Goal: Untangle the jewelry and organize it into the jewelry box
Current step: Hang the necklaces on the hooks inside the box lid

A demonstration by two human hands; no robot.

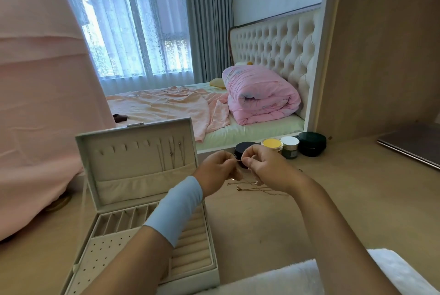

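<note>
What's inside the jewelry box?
In the jewelry box lid, a few thin chains hang from hooks; their ends slip into a pocket that hides them. The tray shows slots and ring rolls, no jewelry visible, but the left forearm covers its middle.

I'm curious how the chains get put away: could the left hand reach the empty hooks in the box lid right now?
Probably yes: the lid stands open just beside the left hand, nothing between them. But that hand pinches the chain together with the right hand.
</note>
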